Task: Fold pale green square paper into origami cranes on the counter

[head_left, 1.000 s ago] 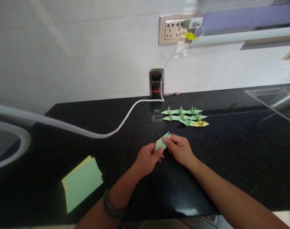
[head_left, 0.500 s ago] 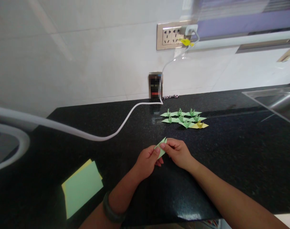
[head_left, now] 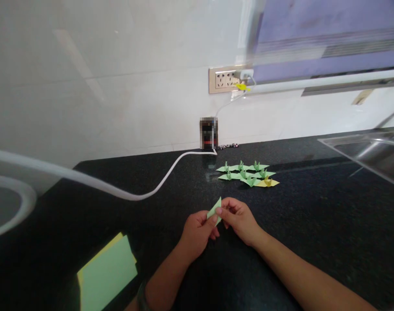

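Note:
A small piece of folded green paper [head_left: 214, 209] is pinched between my two hands above the dark counter. My left hand [head_left: 198, 231] grips its lower left side, thumb on top and fingers curled underneath. On the right edge, my right hand [head_left: 238, 219] presses with thumb and forefinger. Beyond the hands stand several green paper cranes [head_left: 244, 174] in rows, and one yellow paper crane [head_left: 267, 182] sits at their right front end. To the left lies a stack of green and yellow paper sheets [head_left: 108, 274].
A phone-like object with a blurred front [head_left: 209, 133] leans against the tiled wall, a beaded string [head_left: 228, 146] beside it. A thick white cable [head_left: 132, 196] crosses the left side. The wall socket [head_left: 221, 80] holds a white plug. A metal sink [head_left: 375, 149] is at right.
The view has tilted upward, so the counter sits lower in the picture. Both hands still hold the folded paper, which is turned slightly and shows a broader flat face.

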Demonstrator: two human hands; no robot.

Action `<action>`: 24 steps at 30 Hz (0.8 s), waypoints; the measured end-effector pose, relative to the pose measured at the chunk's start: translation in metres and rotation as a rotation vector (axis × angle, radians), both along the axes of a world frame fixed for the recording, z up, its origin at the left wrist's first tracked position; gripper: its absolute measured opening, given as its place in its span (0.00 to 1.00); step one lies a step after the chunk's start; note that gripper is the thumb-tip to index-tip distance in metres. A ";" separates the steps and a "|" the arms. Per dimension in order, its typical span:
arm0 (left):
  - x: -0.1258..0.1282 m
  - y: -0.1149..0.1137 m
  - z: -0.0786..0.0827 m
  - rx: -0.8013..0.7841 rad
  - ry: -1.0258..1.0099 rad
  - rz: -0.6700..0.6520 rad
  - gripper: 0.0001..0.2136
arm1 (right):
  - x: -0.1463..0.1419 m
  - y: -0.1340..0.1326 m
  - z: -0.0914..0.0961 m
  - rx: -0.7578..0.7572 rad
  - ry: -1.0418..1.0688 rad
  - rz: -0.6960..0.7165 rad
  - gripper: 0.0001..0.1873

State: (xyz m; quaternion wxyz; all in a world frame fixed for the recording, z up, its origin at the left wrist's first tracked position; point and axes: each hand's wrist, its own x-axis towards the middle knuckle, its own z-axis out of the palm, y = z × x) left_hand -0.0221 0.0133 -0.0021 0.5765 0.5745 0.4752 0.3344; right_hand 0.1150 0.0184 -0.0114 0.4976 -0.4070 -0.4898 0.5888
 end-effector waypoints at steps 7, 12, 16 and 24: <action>0.003 -0.004 0.003 -0.110 -0.142 0.048 0.16 | 0.003 0.000 0.000 0.033 0.017 -0.025 0.10; 0.002 -0.003 0.000 0.057 -0.040 0.052 0.16 | 0.001 -0.003 -0.001 0.057 -0.006 -0.049 0.10; 0.001 -0.004 0.002 0.093 -0.049 0.022 0.16 | 0.001 -0.002 -0.002 0.120 -0.023 -0.109 0.10; 0.004 -0.008 0.003 -0.010 -0.125 0.021 0.15 | 0.012 0.006 0.010 0.107 0.252 -0.262 0.11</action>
